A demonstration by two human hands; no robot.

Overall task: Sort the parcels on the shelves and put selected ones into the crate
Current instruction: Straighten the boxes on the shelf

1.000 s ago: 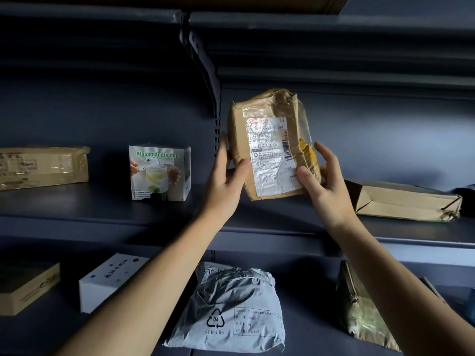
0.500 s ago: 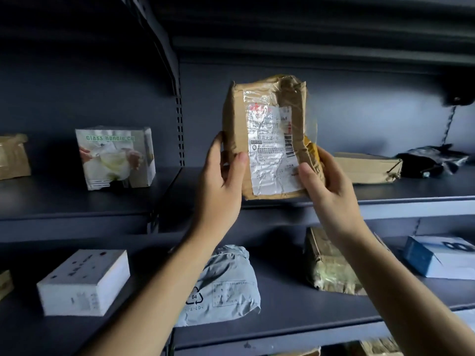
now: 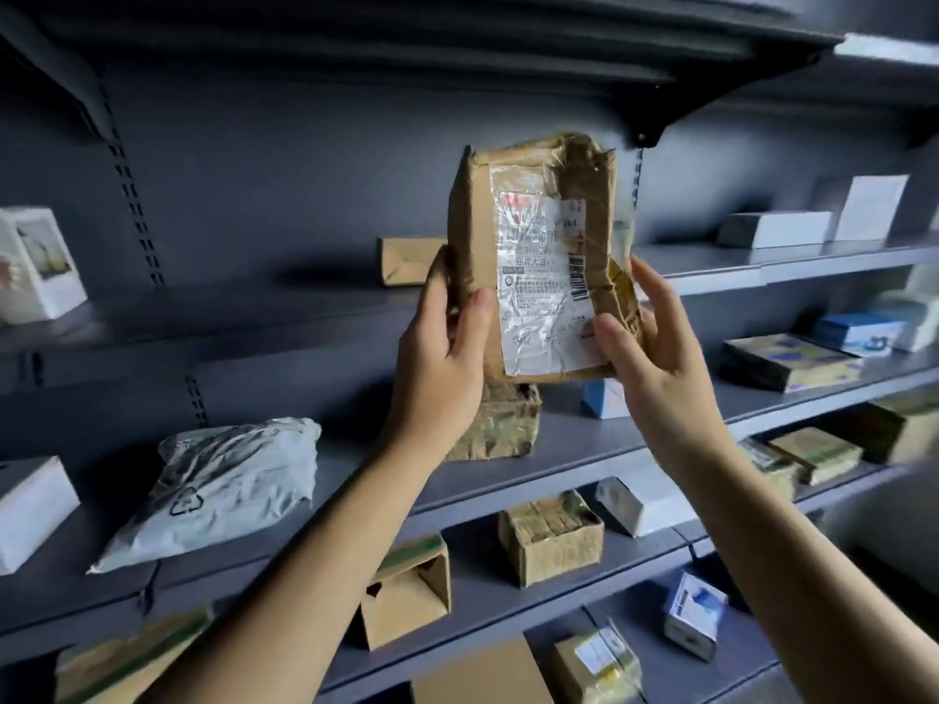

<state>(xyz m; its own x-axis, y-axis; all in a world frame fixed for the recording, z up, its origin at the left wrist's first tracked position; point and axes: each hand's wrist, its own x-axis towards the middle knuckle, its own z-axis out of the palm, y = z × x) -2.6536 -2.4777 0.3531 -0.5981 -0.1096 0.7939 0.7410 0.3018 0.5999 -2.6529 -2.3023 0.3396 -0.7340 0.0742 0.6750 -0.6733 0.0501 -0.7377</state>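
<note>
Left hand (image 3: 442, 358) and right hand (image 3: 660, 363) grip a crumpled brown paper parcel (image 3: 475, 231) at its lower corners, upright, in the air before the grey metal shelves (image 3: 305, 317). Wrinkled white label (image 3: 538, 276), glossy taped, faces the camera.

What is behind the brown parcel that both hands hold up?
A flat brown package lies on the shelf behind the brown parcel, half covered. Lower, a taped carton shows; its top is hidden.
</note>
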